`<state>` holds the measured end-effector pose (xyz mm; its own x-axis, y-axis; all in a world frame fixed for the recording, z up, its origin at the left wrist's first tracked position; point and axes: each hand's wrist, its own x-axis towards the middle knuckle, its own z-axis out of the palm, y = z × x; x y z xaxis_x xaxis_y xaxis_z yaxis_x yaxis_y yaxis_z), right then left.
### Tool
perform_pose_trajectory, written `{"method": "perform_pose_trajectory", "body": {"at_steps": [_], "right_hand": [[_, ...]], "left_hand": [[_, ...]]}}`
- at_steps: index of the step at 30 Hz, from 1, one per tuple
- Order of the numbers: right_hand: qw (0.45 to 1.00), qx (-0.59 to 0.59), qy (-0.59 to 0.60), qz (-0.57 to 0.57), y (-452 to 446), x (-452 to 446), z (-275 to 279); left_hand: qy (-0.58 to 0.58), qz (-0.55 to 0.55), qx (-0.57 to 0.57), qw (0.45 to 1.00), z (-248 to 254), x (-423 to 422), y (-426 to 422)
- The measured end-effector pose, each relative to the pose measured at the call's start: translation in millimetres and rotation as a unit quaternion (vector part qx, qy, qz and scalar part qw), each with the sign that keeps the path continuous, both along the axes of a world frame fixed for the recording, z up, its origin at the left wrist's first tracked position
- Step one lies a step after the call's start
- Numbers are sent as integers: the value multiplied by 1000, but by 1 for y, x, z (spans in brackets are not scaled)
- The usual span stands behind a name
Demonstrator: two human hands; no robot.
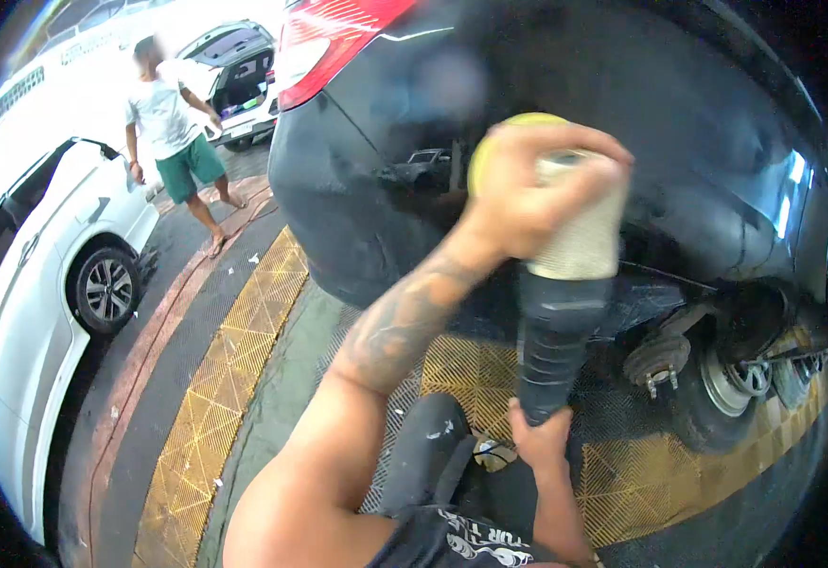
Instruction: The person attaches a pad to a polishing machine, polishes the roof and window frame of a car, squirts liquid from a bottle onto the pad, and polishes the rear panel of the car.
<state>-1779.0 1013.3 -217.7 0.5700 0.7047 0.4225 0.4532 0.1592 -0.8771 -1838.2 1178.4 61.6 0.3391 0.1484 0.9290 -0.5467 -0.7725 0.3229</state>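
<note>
A polishing machine (565, 308) with a light cover over its head and a dark body is held against a black car's rear side panel (698, 180). My left hand (546, 189) is wrapped over the machine's head, close to its yellow pad (482, 156), which faces the panel. Lower down, my right hand (539, 435) grips the end of the machine's dark body. The red tail light (324, 47) is up and to the left of the pad.
A person (170, 123) stands at the upper left between a white car (64, 256) and another with its tailgate raised (244, 85). At the lower right are an exposed wheel hub (658, 360) and a wheel (717, 398). Yellow and dark mats (215, 398) cover the floor.
</note>
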Motion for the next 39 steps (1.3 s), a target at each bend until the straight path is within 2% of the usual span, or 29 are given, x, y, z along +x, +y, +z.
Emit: {"method": "perform_pose_trajectory", "body": {"at_steps": [1, 3, 5, 6, 8, 10, 11, 12, 13, 15, 17, 21, 22, 24, 25, 27, 28, 29, 30, 32, 36, 38, 39], "right_hand": [[999, 2, 1, 44, 10, -3, 0], [998, 20, -10, 62, 27, -24, 42], [985, -131, -81, 73, 49, -19, 32], [986, -138, -73, 53, 51, -16, 34], [980, -82, -94, 152, 52, -4, 34], [983, -106, -88, 122, 38, 17, 18], [985, -81, -127, 88, 28, 24, 12], [983, -60, -166, 55, 13, 34, 6], [981, -155, -102, 56, -7, 45, 14], [982, -165, -94, 12, -36, 73, -1], [976, -188, -92, -52, -69, 94, 15], [975, -151, -77, -145, -113, 144, -9], [982, -136, 0, -129, -119, 162, -21], [984, -119, 75, -112, -132, 202, -56], [981, -86, 105, -137, -136, 226, -79], [972, -25, 199, -127, -152, 246, -66], [961, 3, 262, -92, -160, 247, -39], [960, 84, 258, -68, -162, 259, -39], [962, 82, 254, -60, -160, 265, -34], [934, 136, 319, -87, -162, 265, -23], [922, 166, 338, -86, -155, 265, -6], [920, 151, 337, -129, -152, 273, 12], [923, 151, 332, -125, -150, 278, 24]], "left_hand": [[16, 29, -29, 999, 2, -25, 9], [9, 122, -60, 991, 7, -70, 24], [-46, 177, -52, 982, 2, -103, 50], [-69, 111, -108, 985, -7, -115, 62], [-112, 121, -145, 976, -20, -119, 46], [-125, 85, -160, 975, -42, -106, 40], [-135, 67, -166, 975, -51, -97, 36], [-123, 49, -166, 977, -55, -82, 24], [-115, 30, -161, 980, -57, -62, 12], [-99, 25, -152, 983, -60, -22, -15], [-72, 34, -125, 989, -55, 24, -48], [-33, 8, -60, 998, -48, 124, -94], [-31, 1, -34, 999, -46, 152, -102], [12, 34, 35, 999, -39, 197, -129], [34, 0, 20, 999, -37, 224, -141], [62, -48, 5, 997, -36, 283, -165], [68, -62, 6, 996, -34, 311, -175], [79, -66, 24, 994, -32, 336, -186], [89, -72, 41, 993, -29, 358, -197], [130, -30, 64, 989, -20, 384, -218], [172, -14, 76, 982, -4, 416, -234], [173, -87, 82, 978, 21, 423, -226], [175, -80, 61, 979, 36, 414, -225]]}}
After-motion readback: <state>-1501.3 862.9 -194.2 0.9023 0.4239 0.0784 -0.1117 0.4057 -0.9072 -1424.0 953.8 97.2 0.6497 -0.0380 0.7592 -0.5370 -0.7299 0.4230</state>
